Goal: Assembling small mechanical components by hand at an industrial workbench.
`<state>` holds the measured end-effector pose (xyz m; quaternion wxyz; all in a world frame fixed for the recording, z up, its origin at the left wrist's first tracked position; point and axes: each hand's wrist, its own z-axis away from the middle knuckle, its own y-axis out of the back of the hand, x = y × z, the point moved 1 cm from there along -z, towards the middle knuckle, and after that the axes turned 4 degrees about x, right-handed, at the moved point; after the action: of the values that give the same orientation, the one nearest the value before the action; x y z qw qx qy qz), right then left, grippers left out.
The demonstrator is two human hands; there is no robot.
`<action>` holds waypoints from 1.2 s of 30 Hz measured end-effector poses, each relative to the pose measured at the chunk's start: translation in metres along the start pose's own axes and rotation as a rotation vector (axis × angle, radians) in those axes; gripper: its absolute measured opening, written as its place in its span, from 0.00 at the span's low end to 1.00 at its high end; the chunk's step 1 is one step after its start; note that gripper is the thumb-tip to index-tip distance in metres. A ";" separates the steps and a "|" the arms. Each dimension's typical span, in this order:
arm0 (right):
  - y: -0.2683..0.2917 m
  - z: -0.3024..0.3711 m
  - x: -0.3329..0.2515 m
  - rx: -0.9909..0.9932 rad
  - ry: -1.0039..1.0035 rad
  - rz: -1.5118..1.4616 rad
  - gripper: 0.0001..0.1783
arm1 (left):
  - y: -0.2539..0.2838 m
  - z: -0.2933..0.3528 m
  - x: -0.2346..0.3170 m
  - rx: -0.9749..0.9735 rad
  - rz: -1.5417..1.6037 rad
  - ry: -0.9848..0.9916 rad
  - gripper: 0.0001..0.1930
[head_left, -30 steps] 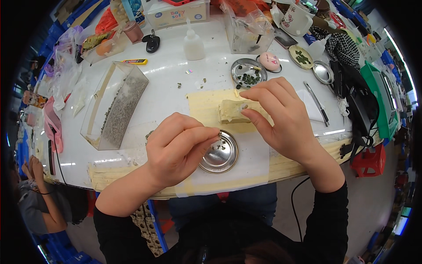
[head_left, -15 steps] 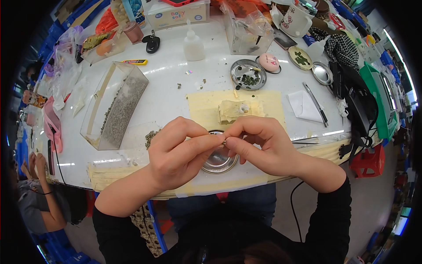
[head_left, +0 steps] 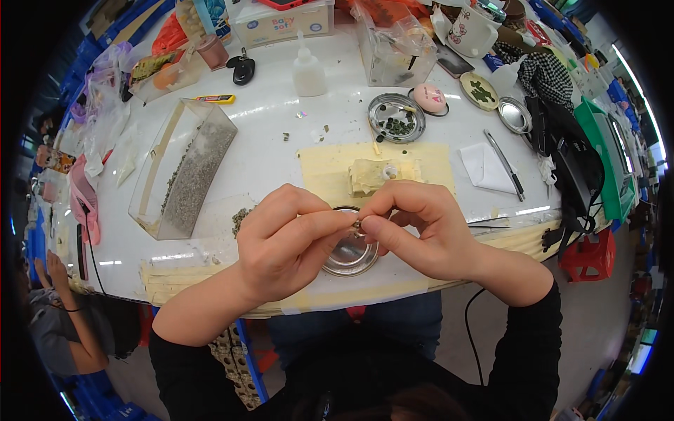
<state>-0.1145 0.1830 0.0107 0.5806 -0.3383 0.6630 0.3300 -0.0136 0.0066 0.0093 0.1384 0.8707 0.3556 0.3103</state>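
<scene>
My left hand (head_left: 284, 242) and my right hand (head_left: 420, 228) meet at the fingertips, thumbs and forefingers pinching a tiny dark piece (head_left: 358, 224) between them. It is too small to name. Beneath the hands a round shiny metal dish (head_left: 349, 265) lies on the table, partly covered by the fingers. Just beyond the right hand stands a block wrapped in yellowish tape (head_left: 365, 179), with a small white ring-shaped thing (head_left: 389, 171) on top. Farther back, a metal dish (head_left: 379, 105) holds several small dark green pieces.
A clear tray of grey grains (head_left: 200, 168) stands on the left, with a small pile of grains (head_left: 241, 222) by it. A white squeeze bottle (head_left: 309, 74) is at the back. Tweezers (head_left: 504, 168) lie on a white cloth (head_left: 484, 167) at right. Another person's arm (head_left: 77, 316) shows far left.
Both hands stay almost in place, with slight finger shifts around the tiny piece. At far left, the other person's hands have moved a little.
</scene>
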 end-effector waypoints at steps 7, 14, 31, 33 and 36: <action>-0.001 0.000 -0.002 -0.073 -0.050 -0.010 0.06 | 0.001 0.001 0.000 -0.019 0.027 0.023 0.14; -0.001 0.000 -0.001 -0.070 -0.022 -0.039 0.06 | 0.001 -0.001 0.002 -0.048 0.057 0.048 0.14; 0.004 0.000 -0.001 0.056 0.244 0.226 0.05 | -0.002 -0.007 0.000 -0.064 0.050 0.116 0.11; 0.005 -0.002 -0.004 0.158 0.368 0.308 0.04 | 0.000 -0.005 0.001 -0.080 0.012 0.118 0.10; 0.009 0.006 -0.009 0.254 0.593 0.502 0.04 | 0.004 0.000 0.010 -0.143 -0.071 0.129 0.09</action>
<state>-0.1183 0.1936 0.0198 0.3027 -0.1720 0.8992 0.2652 -0.0061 0.0103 0.0159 0.1880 0.8236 0.3714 0.3851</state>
